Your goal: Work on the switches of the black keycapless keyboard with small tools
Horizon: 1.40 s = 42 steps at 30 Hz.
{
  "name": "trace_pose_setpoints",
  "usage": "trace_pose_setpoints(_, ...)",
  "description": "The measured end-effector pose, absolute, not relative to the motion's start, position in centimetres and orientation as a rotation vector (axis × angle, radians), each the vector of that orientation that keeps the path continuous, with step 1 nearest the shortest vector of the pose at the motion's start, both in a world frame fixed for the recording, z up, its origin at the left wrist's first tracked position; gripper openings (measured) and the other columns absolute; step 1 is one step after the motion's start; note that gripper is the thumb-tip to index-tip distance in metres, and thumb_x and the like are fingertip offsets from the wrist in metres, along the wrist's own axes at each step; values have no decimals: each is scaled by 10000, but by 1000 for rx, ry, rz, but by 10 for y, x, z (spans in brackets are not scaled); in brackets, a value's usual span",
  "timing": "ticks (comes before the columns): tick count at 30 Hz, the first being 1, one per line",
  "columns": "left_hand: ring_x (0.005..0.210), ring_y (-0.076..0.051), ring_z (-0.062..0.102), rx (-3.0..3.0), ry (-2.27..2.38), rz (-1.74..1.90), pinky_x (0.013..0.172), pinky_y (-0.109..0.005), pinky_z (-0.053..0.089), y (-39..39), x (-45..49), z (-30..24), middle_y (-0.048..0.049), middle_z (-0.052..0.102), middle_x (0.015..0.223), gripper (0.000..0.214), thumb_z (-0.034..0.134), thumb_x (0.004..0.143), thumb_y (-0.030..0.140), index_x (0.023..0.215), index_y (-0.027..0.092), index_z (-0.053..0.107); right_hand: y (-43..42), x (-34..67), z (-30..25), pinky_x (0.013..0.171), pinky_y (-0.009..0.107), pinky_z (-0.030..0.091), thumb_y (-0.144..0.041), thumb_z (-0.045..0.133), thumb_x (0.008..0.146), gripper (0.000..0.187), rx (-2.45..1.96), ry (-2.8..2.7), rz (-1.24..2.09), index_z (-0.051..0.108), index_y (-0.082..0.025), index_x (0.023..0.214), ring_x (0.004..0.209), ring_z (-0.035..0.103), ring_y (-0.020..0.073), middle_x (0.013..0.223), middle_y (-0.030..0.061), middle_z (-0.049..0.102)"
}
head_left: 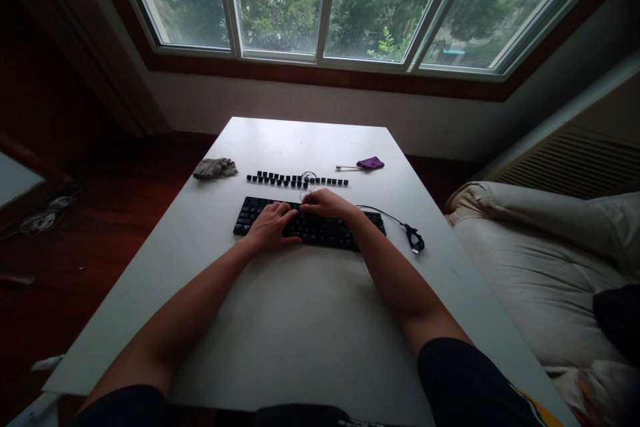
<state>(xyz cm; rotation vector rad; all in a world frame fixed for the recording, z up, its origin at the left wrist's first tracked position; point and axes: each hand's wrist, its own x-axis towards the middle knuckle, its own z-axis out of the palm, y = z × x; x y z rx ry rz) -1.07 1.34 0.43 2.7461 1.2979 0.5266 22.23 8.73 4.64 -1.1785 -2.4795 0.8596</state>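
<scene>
A black keyboard (pixel 320 233) lies across the white table in front of me. My left hand (pixel 273 225) rests on its left half, fingers spread and thumb stretched along the front keys. Near the keyboard's back edge, my right hand (pixel 325 203) is closed with the fingertips pinched together. Thin wire loops (pixel 306 193) show at those fingertips, apparently a wire keycap puller; its grip is hidden. Beyond the keyboard stand loose black keycaps (pixel 280 179) in uneven rows. A dark curved wire (pixel 310 174) lies among them.
A crumpled grey cloth (pixel 215 169) lies at the table's left edge. At the back right are a purple cloth (pixel 371 163) and a thin brush-like stick (pixel 346 167). The bundled USB cable (pixel 414 238) lies right of the keyboard. A pale sofa (pixel 530 273) stands beside the table (pixel 300 333).
</scene>
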Motion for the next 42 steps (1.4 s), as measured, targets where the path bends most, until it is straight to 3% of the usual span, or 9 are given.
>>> trace_pose_setpoints(27, 1137, -322, 485, 2731, 1294, 534, 1009, -501, 395, 15, -13, 2, -111, 530, 1241, 710, 685, 770, 640, 1350, 263, 523, 84, 237, 63, 692, 252, 423, -332, 730, 810, 186, -1126, -2425, 910, 761, -224, 959, 751, 635, 170, 811, 23, 723)
trace_pose_setpoints(37, 1134, -321, 488, 2746, 1298, 536, 1018, -498, 392, 14, -12, 3, -112, 534, 1241, 718, 675, 774, 651, 1353, 255, 526, 90, 236, 50, 674, 248, 426, -338, 601, 897, 237, -1078, -2421, 874, 721, -187, 1035, 695, 619, 149, 777, 18, 712)
trace_pose_setpoints(42, 1130, -321, 487, 2745, 1298, 538, 1014, -496, 392, 13, -12, 2, -114, 536, 1236, 714, 679, 772, 650, 1346, 252, 531, 91, 236, 50, 715, 249, 432, -337, 632, 873, 228, -1025, -2427, 839, 759, -195, 997, 764, 638, 155, 866, 29, 737)
